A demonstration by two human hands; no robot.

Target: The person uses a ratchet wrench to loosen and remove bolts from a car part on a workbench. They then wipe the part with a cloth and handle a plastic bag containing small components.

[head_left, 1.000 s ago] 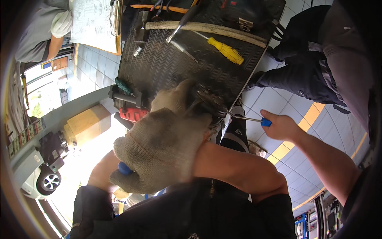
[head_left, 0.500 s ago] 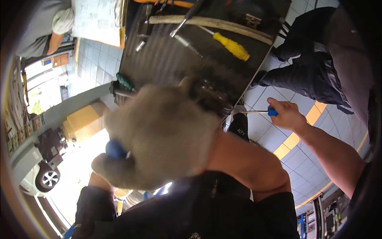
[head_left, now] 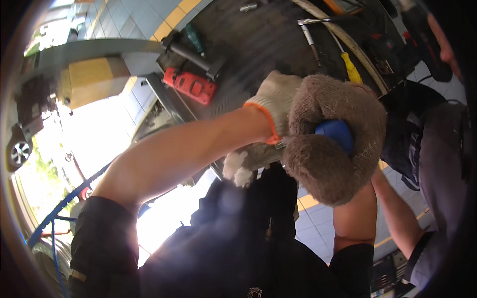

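My right hand, in a knitted greyish-brown glove, is wrapped round a blue handle; the rest of that tool is hidden. My left hand, in a cream glove with an orange cuff, is directly beside it, partly behind it; its fingers are hidden. Both are over the near edge of a black tool mat. Near them lie a red tool, a dark metal tool, a green handle, a yellow screwdriver and a ratchet.
A long wooden handle lies on the mat's right side. A co-worker's bare arm and dark-clothed legs are close on my right. At left stand a yellow container, a car wheel and a blue frame.
My view has swung, shifting the mat rightward. My right hand with the blue handle has moved right across the view, uncovering my left forearm. The co-worker's hand with a screwdriver is now hidden.
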